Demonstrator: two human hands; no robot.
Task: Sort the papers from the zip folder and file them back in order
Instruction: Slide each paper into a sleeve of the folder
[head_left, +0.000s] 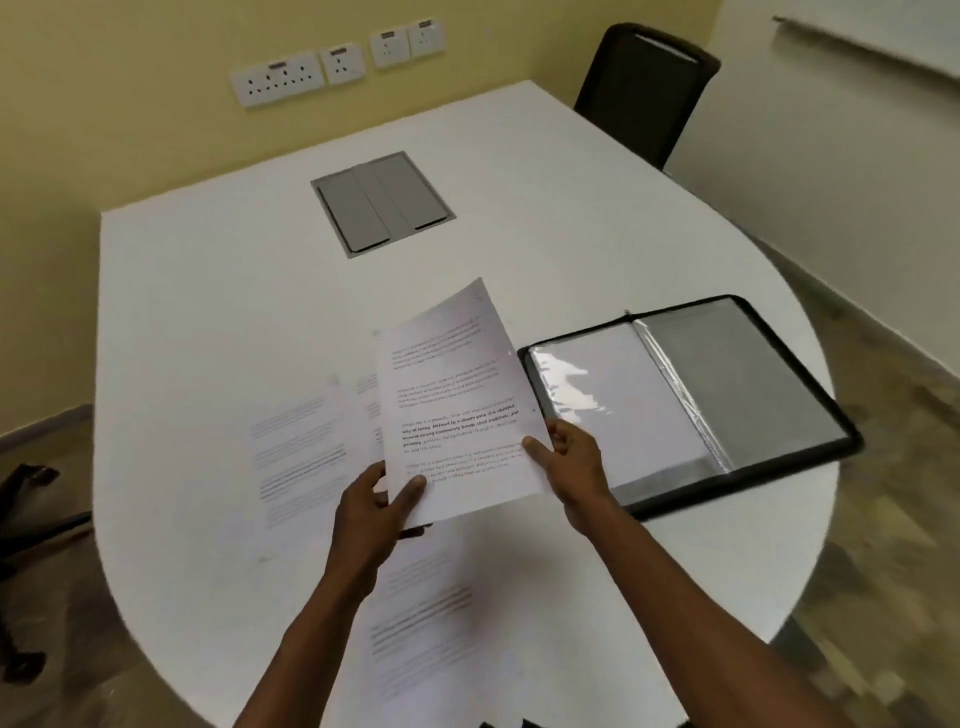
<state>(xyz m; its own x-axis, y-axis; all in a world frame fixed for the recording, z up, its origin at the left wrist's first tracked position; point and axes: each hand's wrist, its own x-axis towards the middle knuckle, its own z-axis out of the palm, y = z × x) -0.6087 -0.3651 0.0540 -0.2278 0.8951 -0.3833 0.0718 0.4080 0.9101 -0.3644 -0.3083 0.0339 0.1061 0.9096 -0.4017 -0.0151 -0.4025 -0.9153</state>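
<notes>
A printed sheet (457, 400) is held up over the table (208, 312).
It is pinched by the left hand (374, 512) and right hand (571, 462) — the zip folder (727, 405) lies open beside it.

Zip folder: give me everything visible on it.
The zip folder lies open and flat on the white table, right of the held sheet. It has a black zip edge, a grey inner cover and glossy clear sleeves over white paper. Neither hand visibly touches it; the right hand overlaps its near-left corner.

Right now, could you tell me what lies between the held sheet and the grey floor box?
Only bare white table lies between the held sheet and the grey floor box, in the head view.
</notes>
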